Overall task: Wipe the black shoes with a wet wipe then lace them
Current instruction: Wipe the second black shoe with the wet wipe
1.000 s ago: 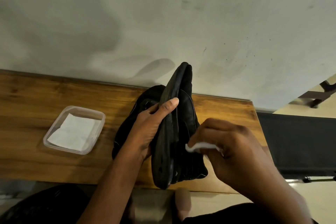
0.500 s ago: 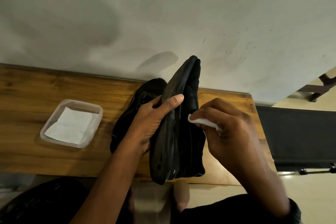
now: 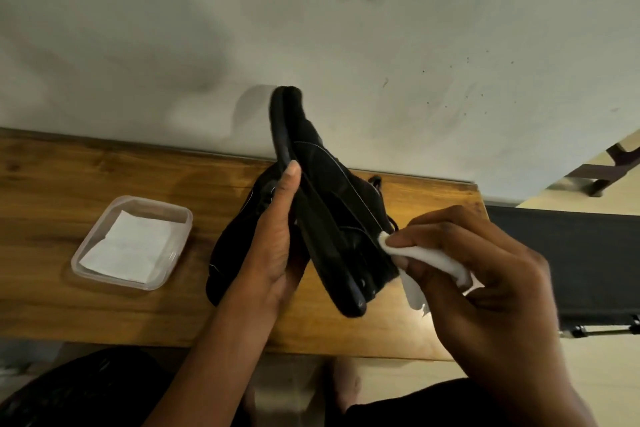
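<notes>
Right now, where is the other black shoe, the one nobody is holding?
In the head view, the other shoe lies on the wooden table, left of centre, behind the left hand and right of the plastic container.

Wooden table (image 3: pixel 104 315) carries 1 plastic tub (image 3: pixel 173 253) and 1 black shoe (image 3: pixel 235 250)

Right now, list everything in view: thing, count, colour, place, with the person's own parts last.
held shoe: 1, black, raised over the table, sole turned left
second shoe: 1, black, lying on the table behind the left hand
wet wipe: 1, white, against the held shoe's side
plastic container: 1, clear, on the table at left
folded wipe: 1, white, inside the container
table: 1, brown wood, against the wall
wall: 1, off-white, smudged
left hand: 1, gripping the held shoe
right hand: 1, pinching the wet wipe
</notes>
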